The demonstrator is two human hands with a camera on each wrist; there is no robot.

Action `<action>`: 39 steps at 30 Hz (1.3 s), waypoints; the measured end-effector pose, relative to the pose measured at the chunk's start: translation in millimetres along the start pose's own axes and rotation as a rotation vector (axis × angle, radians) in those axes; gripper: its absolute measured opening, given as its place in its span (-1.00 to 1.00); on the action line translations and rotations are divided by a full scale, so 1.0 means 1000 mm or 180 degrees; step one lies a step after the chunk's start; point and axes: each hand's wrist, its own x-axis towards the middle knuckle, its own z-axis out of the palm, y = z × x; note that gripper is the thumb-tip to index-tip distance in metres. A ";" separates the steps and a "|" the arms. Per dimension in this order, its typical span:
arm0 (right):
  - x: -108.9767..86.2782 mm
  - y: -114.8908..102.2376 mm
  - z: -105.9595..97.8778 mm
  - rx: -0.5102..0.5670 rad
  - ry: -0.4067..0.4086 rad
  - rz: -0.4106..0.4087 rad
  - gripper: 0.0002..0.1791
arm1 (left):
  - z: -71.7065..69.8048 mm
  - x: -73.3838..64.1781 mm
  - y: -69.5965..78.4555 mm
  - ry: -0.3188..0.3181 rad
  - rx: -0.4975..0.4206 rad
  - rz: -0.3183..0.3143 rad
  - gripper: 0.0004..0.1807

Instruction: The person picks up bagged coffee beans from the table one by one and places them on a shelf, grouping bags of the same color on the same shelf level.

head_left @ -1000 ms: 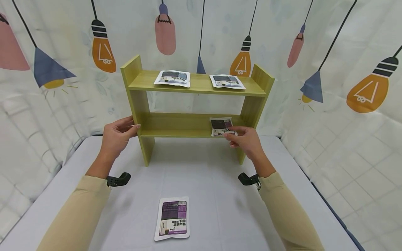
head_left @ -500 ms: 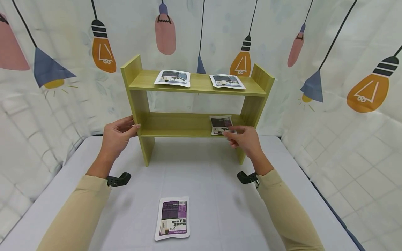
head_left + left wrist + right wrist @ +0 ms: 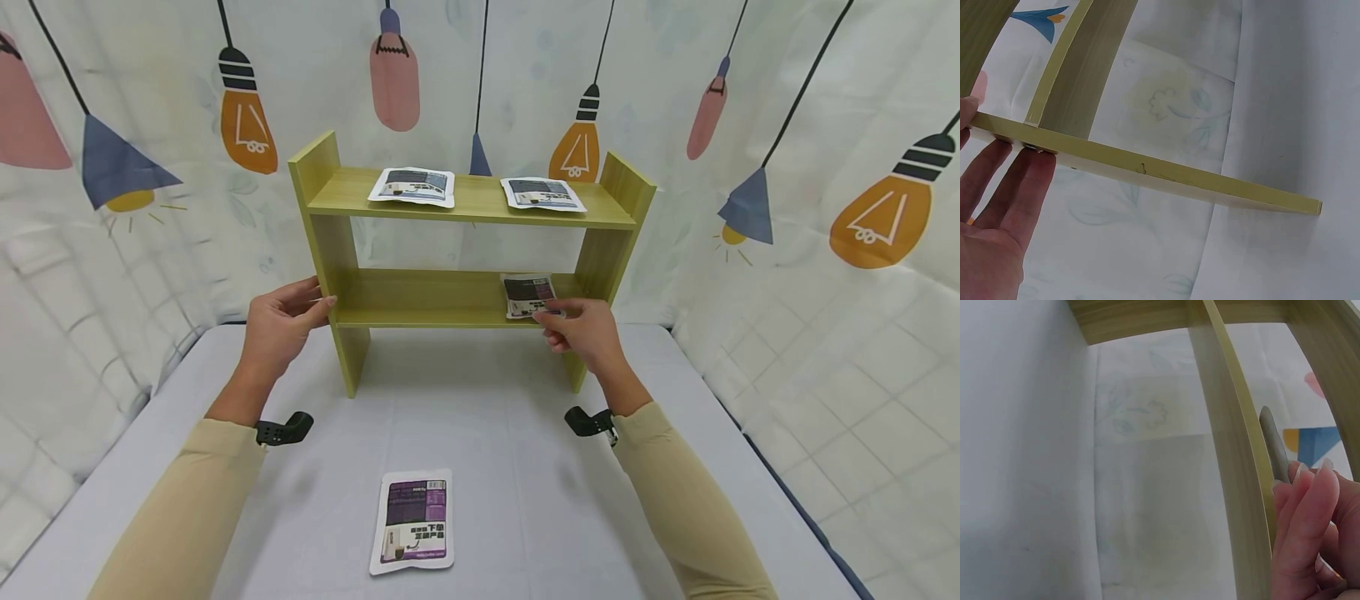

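A greenish-yellow wooden two-tier shelf (image 3: 420,302) stands on the white-covered table. My left hand (image 3: 279,329) grips its left side panel, thumb at the front edge and the other fingers against the outer face, as the left wrist view shows of the panel (image 3: 1110,154). On the right part of the lower tier is a small purple-and-white pouch (image 3: 527,292). My right hand (image 3: 588,335) pinches its near right corner between thumb and fingers. Edge-on in the right wrist view, the pouch (image 3: 1274,447) lies close over the lower board (image 3: 1235,462).
Two blue-and-white pouches, one left (image 3: 412,187) and one right (image 3: 543,195), lie on the upper tier. Another purple-and-white pouch (image 3: 412,521) lies on the table (image 3: 510,500) near its front. A curtain (image 3: 315,75) printed with lamps hangs behind and along the sides.
My right hand has pushed the purple-and-white pouch slightly farther back onto the lower tier. My left hand has stayed on the shelf's side panel.
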 end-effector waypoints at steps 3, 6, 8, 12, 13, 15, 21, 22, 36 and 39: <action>0.000 0.000 0.001 0.0014 0.0016 -0.0033 -0.51 | 0.000 0.000 0.000 0.0002 -0.0002 0.0003 -0.37; 0.001 0.001 0.002 0.0003 0.0032 -0.0045 -0.54 | 0.000 0.000 0.000 0.0006 -0.0019 0.0014 -0.37; 0.001 0.001 0.003 0.0002 0.0045 -0.0048 -0.56 | 0.000 0.000 0.001 0.0009 -0.0030 0.0029 -0.37; 0.001 0.001 0.004 -0.0002 0.0061 -0.0051 -0.60 | 0.001 0.000 0.001 0.0012 -0.0045 0.0046 -0.38; 0.001 0.001 0.004 -0.0003 0.0061 -0.0050 -0.60 | 0.001 0.000 0.001 0.0011 -0.0046 0.0048 -0.37; 0.001 0.000 0.004 -0.0005 0.0065 -0.0059 -0.60 | 0.001 0.000 0.001 0.0008 -0.0051 0.0051 -0.37; 0.001 0.001 0.005 -0.0022 0.0095 -0.0090 -0.61 | 0.001 0.000 0.000 0.0007 -0.0052 0.0064 -0.37; 0.002 0.001 0.006 -0.0022 0.0103 -0.0090 -0.61 | 0.001 0.000 0.000 0.0008 -0.0050 0.0065 -0.37; -0.003 0.003 0.005 0.0120 0.0088 -0.0103 -0.56 | 0.001 0.000 0.000 0.0023 -0.0026 0.0085 -0.38; -0.004 0.005 0.005 0.0147 0.0082 -0.0131 -0.57 | 0.001 0.000 0.000 0.0027 -0.0038 0.0110 -0.39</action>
